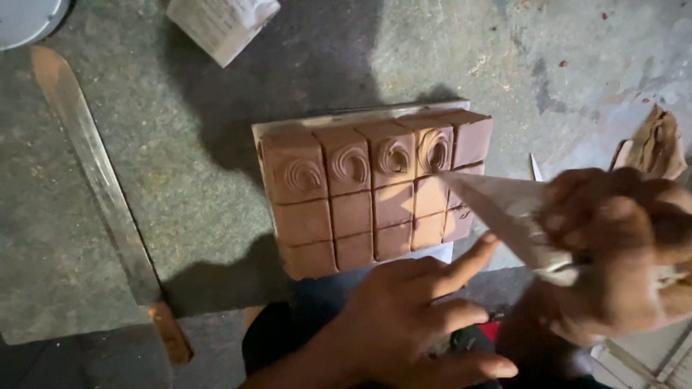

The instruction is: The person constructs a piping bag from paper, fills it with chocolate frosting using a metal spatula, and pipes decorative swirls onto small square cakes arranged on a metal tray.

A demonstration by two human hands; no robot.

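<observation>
A rectangular brown frosted cake (360, 209), cut into a grid of square pieces, sits on a white board (346, 117) on the stone counter. Several pieces in its far row carry piped brown swirls. My right hand (620, 252) squeezes a cone-shaped piping bag (497, 205), whose tip points at the swirl on a far-row piece at the right. My left hand (411, 317) rests below the cake's near edge, fingers spread, index finger reaching toward the bag.
A long knife (94, 166) with a wooden handle lies on the counter at the left. A white paper-wrapped item (223, 25) sits at the top. A white rim (25, 18) shows at the top left corner. Crumpled brown paper (659, 144) lies at the right.
</observation>
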